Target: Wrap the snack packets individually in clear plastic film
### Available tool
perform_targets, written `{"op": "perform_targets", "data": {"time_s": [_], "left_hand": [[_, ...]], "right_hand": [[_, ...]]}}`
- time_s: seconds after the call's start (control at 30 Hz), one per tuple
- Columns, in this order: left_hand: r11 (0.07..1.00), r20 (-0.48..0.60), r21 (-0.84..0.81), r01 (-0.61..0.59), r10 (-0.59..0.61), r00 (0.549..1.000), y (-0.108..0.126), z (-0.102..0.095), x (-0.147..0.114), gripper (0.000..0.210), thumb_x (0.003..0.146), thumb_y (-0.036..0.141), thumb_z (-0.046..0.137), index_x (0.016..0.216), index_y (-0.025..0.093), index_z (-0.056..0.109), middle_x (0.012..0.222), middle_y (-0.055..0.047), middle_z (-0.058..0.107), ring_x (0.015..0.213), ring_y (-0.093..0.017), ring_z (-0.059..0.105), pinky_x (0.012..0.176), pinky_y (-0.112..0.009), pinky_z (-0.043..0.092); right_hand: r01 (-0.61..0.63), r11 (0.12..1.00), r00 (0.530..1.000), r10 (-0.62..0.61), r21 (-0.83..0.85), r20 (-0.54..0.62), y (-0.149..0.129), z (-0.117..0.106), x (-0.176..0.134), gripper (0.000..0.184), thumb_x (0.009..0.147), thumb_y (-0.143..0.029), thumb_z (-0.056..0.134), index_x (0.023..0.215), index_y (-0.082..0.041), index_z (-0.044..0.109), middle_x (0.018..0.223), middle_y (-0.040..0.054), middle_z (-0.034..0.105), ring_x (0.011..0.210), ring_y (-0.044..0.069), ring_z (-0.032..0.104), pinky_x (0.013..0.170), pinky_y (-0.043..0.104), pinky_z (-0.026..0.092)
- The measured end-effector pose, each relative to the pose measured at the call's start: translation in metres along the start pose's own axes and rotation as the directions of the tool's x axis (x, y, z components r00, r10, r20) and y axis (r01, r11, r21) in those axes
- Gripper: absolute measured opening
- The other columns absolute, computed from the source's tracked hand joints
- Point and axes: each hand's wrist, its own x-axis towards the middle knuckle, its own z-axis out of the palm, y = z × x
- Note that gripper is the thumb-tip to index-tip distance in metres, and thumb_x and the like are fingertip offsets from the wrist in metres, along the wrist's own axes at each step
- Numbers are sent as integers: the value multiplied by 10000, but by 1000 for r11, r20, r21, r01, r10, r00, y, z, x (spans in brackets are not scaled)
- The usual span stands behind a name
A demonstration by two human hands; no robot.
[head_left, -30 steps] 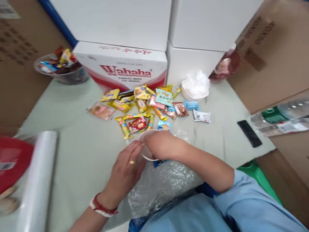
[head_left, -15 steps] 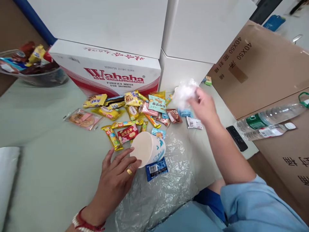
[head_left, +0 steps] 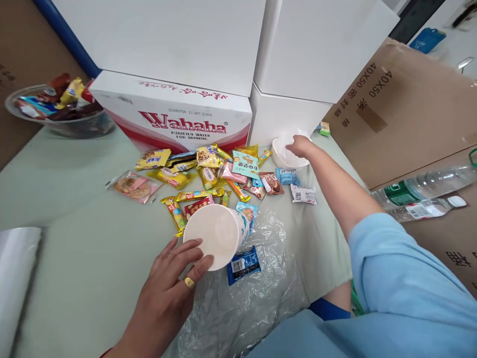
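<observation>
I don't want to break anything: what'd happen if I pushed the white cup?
The white cup might roll, since its wall is round. It's probably light, as its inside looks bare. Its thin rim suggests it could squish.

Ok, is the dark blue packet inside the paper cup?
No, the dark blue packet lies outside the paper cup, on the crinkled clear plastic.
</observation>
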Motion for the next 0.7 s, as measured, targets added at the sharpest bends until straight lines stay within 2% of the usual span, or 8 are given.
{"op": "perform_targets", "data": {"time_s": [0.1, 0.17, 0.23, 0.3, 0.37, 0.53, 0.63, 0.7], "left_hand": [[1000, -17, -22, -14, 13, 1000, 7, -6, 9, 440, 936, -56, 481, 1224, 228, 654, 1110, -73, 697, 1237, -227, 672, 1109, -433, 548], [999, -8, -48, -11, 10, 1000, 15, -11, 18, 416, 951, -43, 469, 1210, 229, 648, 1103, -69, 698, 1204, -209, 676, 1055, -380, 571], [995, 15, -98, -7, 8, 1000, 22, -16, 30, 368, 972, -17, 463, 1183, 224, 643, 1093, -65, 701, 1160, -192, 678, 1004, -336, 580], [987, 69, -161, 10, 1, 998, 25, -19, 41, 326, 1002, 10, 431, 1143, 211, 645, 1080, -68, 700, 1085, -176, 677, 933, -300, 580], [979, 154, -202, 29, 2, 988, 25, -18, 49, 305, 1033, 42, 398, 1076, 202, 654, 1056, -68, 697, 991, -166, 664, 869, -288, 564], [969, 302, -247, 26, 52, 952, 25, -11, 57, 300, 1029, 41, 399, 1026, 179, 665, 920, -44, 666, 838, -153, 602, 793, -282, 519], [962, 332, -263, -67, 156, 930, 16, -11, 64, 297, 1037, 64, 434, 1123, 195, 687, 1043, -69, 706, 974, -176, 652, 896, -318, 545], [986, 202, -162, -48, 81, 976, -17, -18, 73, 203, 1043, 180, 558, 1173, 227, 707, 1195, -74, 726, 1145, -212, 665, 1040, -389, 535]], "right_hand": [[-2, 999, 991, 8, 49, -132, 10, -19, -39, 592, 1051, -413, 520, 1485, -11, 531, 1142, 248, 778, 1026, 322, 758, 921, 412, 581], [170, 983, 927, -137, 66, -349, 8, -18, -84, 541, 1029, -397, 561, 1453, -61, 595, 1354, 265, 703, 1209, 367, 700, 1031, 479, 555], [527, 845, 773, -432, 92, -465, -1, -3, -138, 488, 1034, -405, 567, 1457, -168, 618, 1559, 204, 580, 1260, 341, 682, 1050, 479, 567], [845, 515, 530, -768, 144, -360, -13, 21, -188, 506, 1019, -454, 627, 1495, -287, 590, 1653, 126, 496, 1255, 293, 696, 993, 423, 615], [931, 329, 363, -874, 156, -325, -23, 49, -223, 565, 1038, -401, 630, 1578, -316, 486, 1635, 118, 520, 1316, 273, 671, 951, 379, 635], [911, 367, 409, -751, 187, -519, -35, 97, -245, 516, 1036, -199, 609, 1535, -279, 509, 1365, 138, 663, 927, 183, 732, 740, 300, 614], [944, 306, 326, -788, 127, -523, -33, 103, -246, 353, 1019, -122, 569, 1333, -254, 657, 1365, 113, 690, 851, 164, 708, 702, 288, 587], [952, 285, 301, -795, 113, -527, -25, 104, -247, 289, 1014, -84, 525, 1199, -226, 696, 1216, 79, 767, 889, 185, 730, 778, 311, 608]]}}
